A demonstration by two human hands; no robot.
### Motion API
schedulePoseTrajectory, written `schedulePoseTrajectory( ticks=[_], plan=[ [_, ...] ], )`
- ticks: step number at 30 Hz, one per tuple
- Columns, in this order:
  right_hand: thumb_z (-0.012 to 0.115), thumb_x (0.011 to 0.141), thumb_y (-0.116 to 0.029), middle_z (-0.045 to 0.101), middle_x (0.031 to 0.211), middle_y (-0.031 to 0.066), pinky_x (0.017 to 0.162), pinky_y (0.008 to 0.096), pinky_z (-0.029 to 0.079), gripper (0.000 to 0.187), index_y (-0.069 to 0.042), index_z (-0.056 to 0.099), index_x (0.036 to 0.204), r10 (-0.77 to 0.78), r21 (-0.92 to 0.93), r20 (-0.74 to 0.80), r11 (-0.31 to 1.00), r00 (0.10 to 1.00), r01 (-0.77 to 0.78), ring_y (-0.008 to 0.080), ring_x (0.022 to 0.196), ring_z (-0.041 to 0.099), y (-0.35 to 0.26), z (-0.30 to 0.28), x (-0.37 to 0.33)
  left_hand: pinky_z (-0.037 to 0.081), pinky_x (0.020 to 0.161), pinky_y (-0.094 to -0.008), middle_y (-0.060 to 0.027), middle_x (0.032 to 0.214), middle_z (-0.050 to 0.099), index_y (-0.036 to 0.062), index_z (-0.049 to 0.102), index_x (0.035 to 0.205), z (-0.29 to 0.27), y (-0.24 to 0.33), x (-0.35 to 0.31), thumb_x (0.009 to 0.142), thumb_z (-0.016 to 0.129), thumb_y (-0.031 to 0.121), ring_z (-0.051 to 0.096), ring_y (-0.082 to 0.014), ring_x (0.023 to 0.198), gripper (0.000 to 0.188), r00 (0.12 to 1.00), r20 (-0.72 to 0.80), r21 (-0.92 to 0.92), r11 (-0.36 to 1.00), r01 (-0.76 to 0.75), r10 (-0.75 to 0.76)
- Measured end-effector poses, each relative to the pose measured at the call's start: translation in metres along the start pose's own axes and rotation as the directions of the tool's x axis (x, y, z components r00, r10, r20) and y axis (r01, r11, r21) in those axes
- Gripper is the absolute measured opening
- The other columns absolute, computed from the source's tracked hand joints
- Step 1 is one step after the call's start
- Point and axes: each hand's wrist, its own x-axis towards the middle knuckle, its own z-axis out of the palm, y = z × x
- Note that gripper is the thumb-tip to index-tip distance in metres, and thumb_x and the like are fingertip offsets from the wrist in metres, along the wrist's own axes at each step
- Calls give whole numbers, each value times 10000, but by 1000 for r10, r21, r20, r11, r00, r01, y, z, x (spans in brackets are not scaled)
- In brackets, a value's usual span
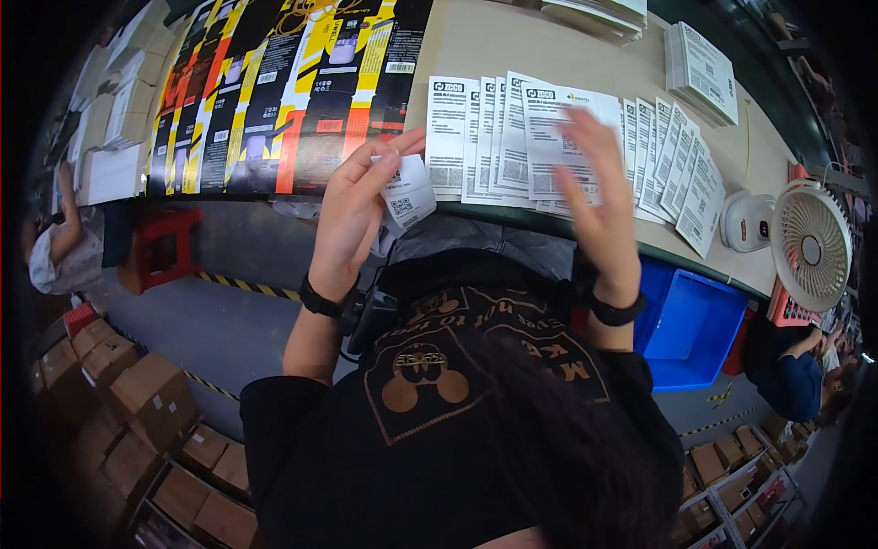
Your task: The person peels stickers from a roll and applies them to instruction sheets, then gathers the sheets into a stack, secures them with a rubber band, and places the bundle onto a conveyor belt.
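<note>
Between the thumb and fingers of my left hand (350, 209) is a curled strip of white labels (410, 194) printed with small square codes. It hangs over the table's front edge. My right hand (605, 206), slightly blurred, has its fingers apart over a white printed leaflet (549, 119) and holds nothing I can see. That leaflet lies on an overlapping row of similar ones. More leaflets (450, 137) are to its left, and others (700, 197) fan out to its right. Whether the right fingertips touch the paper, I cannot tell.
Yellow, black and red printed card sheets (315, 119) cover the table's left, with rubber bands (309, 13) on top. Leaflet stacks (702, 73) stand at the back right. A small fan (811, 240) sits at right, above a blue bin (697, 329). A red stool (166, 247) stands left.
</note>
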Motion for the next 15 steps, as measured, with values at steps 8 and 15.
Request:
schedulePoseTrajectory(
  ticks=[8,15],
  plan=[
    [488,684,70,516,1174,96,1051,461,190,518,-99,483,1173,-238,10,341,968,910,249,253,1191,399,-24,50,40,416,895,-328,-173,1255,436,-6,494,865,9,-4,-7,906,424,92,481,-256,1120,127,999,0,-76,996,-43,43],
    [507,654,72,548,1088,96,1046,468,199,516,-91,490,1144,-263,-39,327,956,908,291,243,1135,440,-26,57,42,436,861,-335,-174,1217,470,-2,489,852,-5,-8,-18,894,450,100,518,-263,1075,117,981,186,10,999,-53,50]
  ],
)
